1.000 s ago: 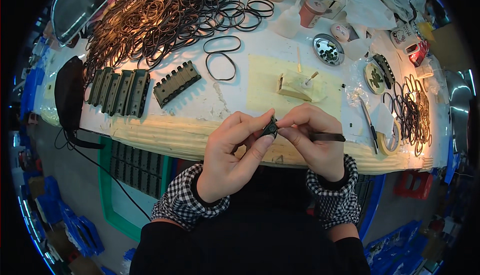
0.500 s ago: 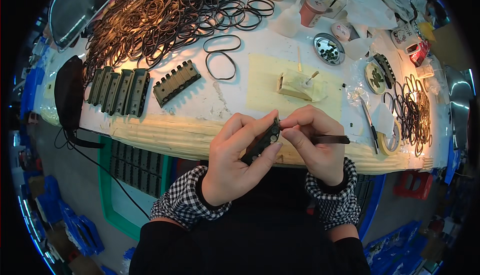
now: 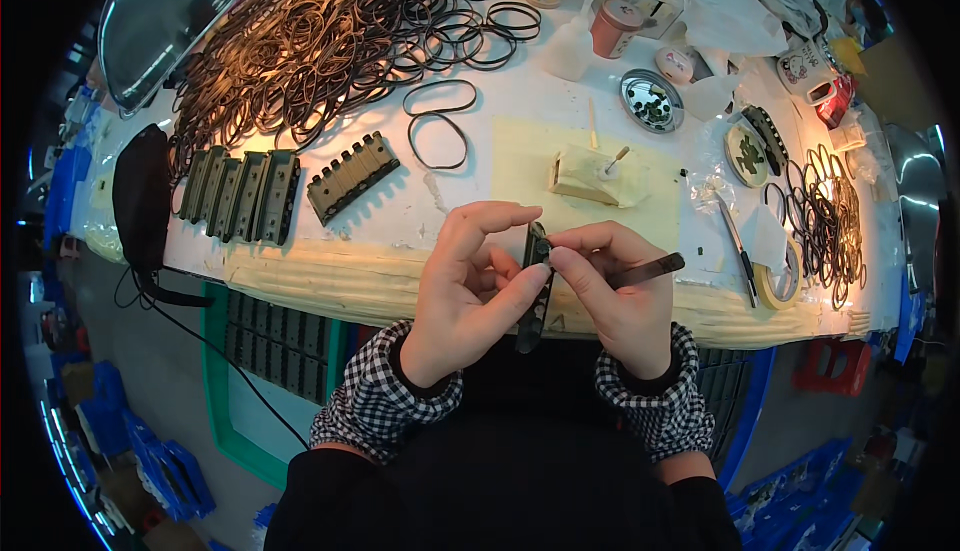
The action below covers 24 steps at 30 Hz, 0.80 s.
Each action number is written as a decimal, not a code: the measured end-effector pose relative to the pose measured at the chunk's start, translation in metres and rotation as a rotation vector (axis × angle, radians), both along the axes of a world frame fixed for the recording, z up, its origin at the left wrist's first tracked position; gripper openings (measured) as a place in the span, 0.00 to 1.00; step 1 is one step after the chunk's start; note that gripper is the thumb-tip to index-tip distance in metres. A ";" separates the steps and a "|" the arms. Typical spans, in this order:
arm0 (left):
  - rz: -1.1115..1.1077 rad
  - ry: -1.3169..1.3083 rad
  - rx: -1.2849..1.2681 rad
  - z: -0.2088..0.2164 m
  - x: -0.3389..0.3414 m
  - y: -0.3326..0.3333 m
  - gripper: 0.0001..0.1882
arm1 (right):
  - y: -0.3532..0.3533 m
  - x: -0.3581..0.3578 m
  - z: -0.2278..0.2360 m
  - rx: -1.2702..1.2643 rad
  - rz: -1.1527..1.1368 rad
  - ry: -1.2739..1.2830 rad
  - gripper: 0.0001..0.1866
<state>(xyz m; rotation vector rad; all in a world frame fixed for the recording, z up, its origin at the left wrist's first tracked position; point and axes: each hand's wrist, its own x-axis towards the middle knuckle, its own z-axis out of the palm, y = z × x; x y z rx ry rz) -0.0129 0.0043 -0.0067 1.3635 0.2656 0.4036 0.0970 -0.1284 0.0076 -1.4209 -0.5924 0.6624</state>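
Observation:
My left hand (image 3: pixel 470 296) is closed on a dark green toy-like ridged block (image 3: pixel 533 319), gripped near its upper part. The block now stands on end, its lower end hanging free in front of the table's padded edge. With thumb and forefinger pinched, my right hand (image 3: pixel 620 296) touches the upper end of the block. A dark flat-ended tool (image 3: pixel 650 270) sticks out from between its fingers; the tool's other end is hidden. Whether a small piece lies in the pinch I cannot make out. Similar green ridged blocks (image 3: pixel 240 194) stand at the left, with one more ridged block (image 3: pixel 352 177) beside them.
A big heap of dark rubber bands (image 3: pixel 300 51) fills the back left; a smaller heap of bands (image 3: pixel 830 216) lies right. Ahead stands a taped little box (image 3: pixel 590 179) with a stick. A round dish (image 3: pixel 651 101) holds small dark pieces. A knife (image 3: pixel 738 251) and tape roll (image 3: pixel 780 281) lie right.
The block has turned from a slant to nearly upright. My left forefinger has lifted off its top, and the tool in my right hand has tilted upward at its outer end.

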 end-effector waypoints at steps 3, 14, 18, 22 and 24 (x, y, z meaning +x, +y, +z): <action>-0.009 -0.013 -0.082 -0.007 0.004 0.005 0.22 | 0.000 -0.005 0.001 -0.014 -0.013 0.021 0.09; 0.026 -0.128 -0.049 -0.001 0.007 0.001 0.20 | -0.003 -0.004 0.006 0.002 -0.050 -0.123 0.12; 0.079 -0.150 -0.040 0.000 0.006 -0.002 0.19 | 0.000 -0.005 0.007 0.030 -0.035 -0.070 0.09; 0.103 -0.148 -0.032 0.004 0.006 -0.001 0.19 | 0.001 -0.008 0.000 0.040 -0.008 -0.007 0.07; 0.122 -0.141 0.005 0.006 0.006 0.000 0.19 | 0.000 -0.008 -0.001 0.028 -0.002 0.014 0.07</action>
